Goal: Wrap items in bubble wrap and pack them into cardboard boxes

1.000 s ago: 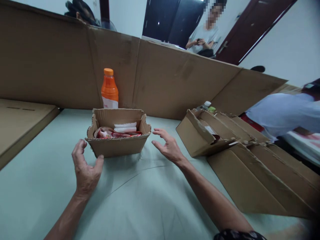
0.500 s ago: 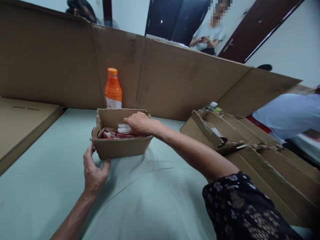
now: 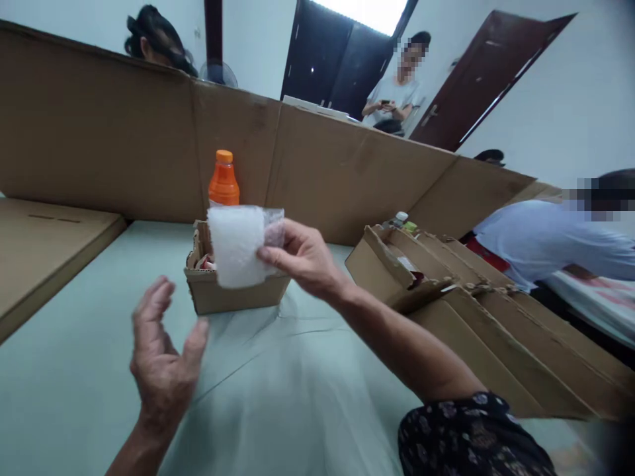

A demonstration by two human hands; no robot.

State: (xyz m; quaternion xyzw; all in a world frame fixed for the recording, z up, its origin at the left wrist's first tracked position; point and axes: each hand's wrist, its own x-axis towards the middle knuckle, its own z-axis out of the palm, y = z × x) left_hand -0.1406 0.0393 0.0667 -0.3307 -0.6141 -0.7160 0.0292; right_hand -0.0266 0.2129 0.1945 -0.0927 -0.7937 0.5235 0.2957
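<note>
My right hand (image 3: 303,256) pinches a clear plastic bag of white material (image 3: 237,244) and holds it up in front of a small open cardboard box (image 3: 233,294). The box stands on the pale green table surface (image 3: 278,396), and red packets show at its left inside edge. My left hand (image 3: 163,357) hovers open, fingers apart, just in front and left of the box, touching nothing. An orange bottle (image 3: 223,180) with an orange cap stands behind the box against the cardboard wall.
A tall cardboard wall (image 3: 347,172) runs along the back. Flattened and torn cardboard boxes (image 3: 476,311) lie to the right. A flat cardboard slab (image 3: 44,238) lies at left. A person in a light shirt (image 3: 550,238) leans in at right; others stand beyond the wall.
My right hand went into the box, gripped the white bag and lifted it out. My left hand let go of the box corner and drew back, open.
</note>
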